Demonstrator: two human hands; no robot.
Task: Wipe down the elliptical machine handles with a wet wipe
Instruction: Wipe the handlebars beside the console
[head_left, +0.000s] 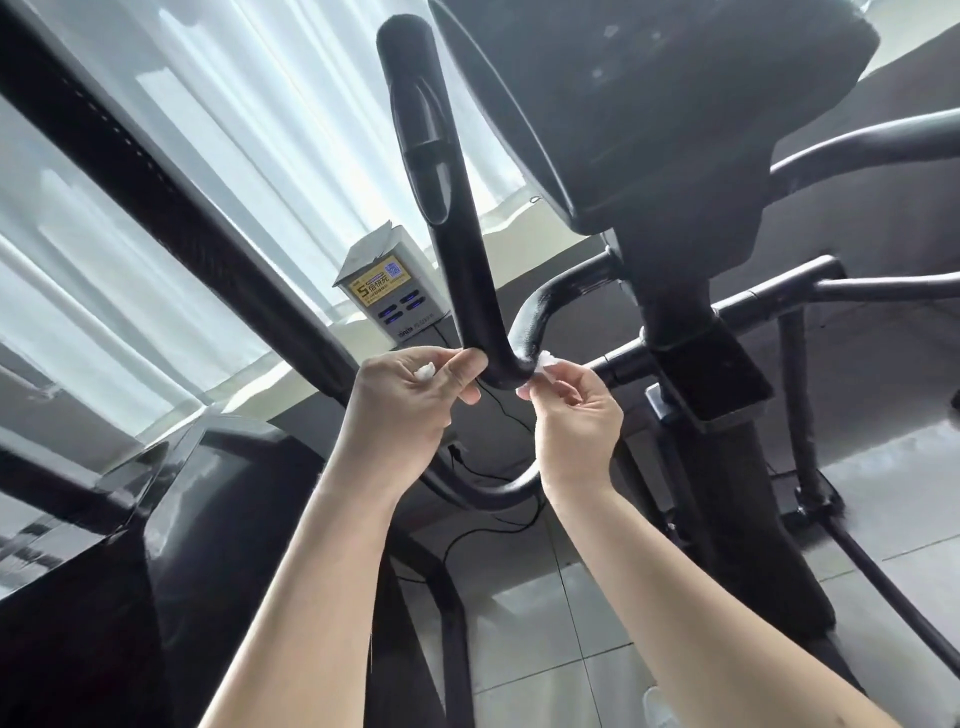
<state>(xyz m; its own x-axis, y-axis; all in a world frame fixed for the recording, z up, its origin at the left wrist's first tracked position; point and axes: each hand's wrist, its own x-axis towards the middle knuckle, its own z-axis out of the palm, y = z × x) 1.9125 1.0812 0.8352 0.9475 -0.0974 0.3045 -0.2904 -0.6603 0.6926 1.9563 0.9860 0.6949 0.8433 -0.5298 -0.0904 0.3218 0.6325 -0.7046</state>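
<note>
A black elliptical handle (452, 218) rises up the middle of the view and bends at its lower end. A white wet wipe (546, 359) passes behind that bend. My left hand (410, 400) pinches one end of the wipe left of the bend, a white bit showing between thumb and fingers. On the right of the bend my right hand (576, 415) pinches the other end. Both hands sit just below the handle, with the wipe's middle hidden behind the tube.
The console housing (675, 114) and centre post of the machine fill the upper right. More black handlebars (857, 145) reach out to the right. A grey box with a yellow label (389, 291) stands on the sill behind, cables hanging below. Sheer curtains (182, 182) cover the window.
</note>
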